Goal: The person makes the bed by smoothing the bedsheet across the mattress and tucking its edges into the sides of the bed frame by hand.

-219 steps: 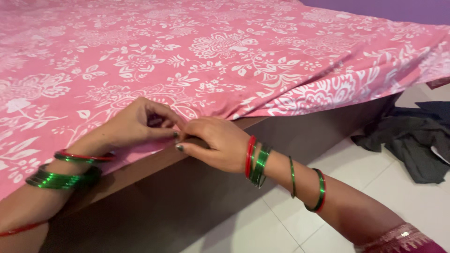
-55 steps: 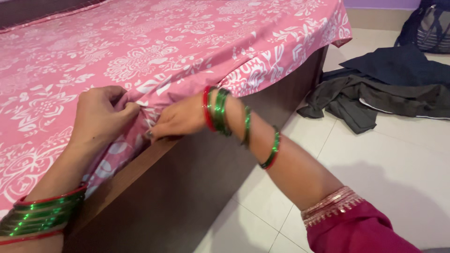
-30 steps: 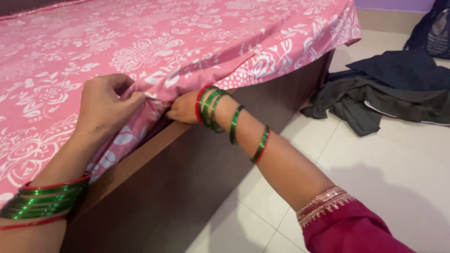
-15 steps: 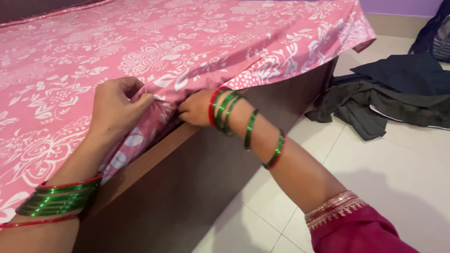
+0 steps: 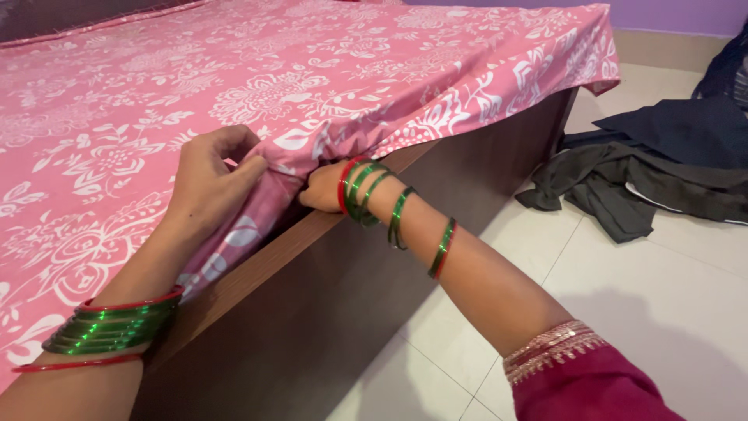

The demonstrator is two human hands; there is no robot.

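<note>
Pink sheet: floral bed sheet (image 5: 257, 93), white print on pink, lay spread over the bed, its near border hanging at the wooden bed frame (image 5: 312, 288).
Location: the worked section sat at the near side edge of the bed, between the two hands, where the cloth bunched into folds.
Left hand: left hand (image 5: 209, 175) was closed in a pinch on a gathered fold of the sheet on top of the bed edge.
Right hand: right hand (image 5: 321, 187) was pushed in under the sheet's border at the frame's top rail; fingers hidden by cloth, so whether they were closed or spread could not be told.
Handling: judged light, thin, soft and fully limp; it creased readily and would slide over the smooth wood. Not fragile.
Hold point: judged best taken at the hem or a bunched fold near the edge, as the left hand did; flat cloth offers no purchase.
Orientation: the border ran along the bed side, from lower left towards the far corner (image 5: 600, 47) at upper right; that was the long axis in view.
Surroundings: green and red bangles (image 5: 109, 331) on both wrists; dark clothes (image 5: 654, 171) lay on the tiled floor (image 5: 662, 312), well apart.
</note>
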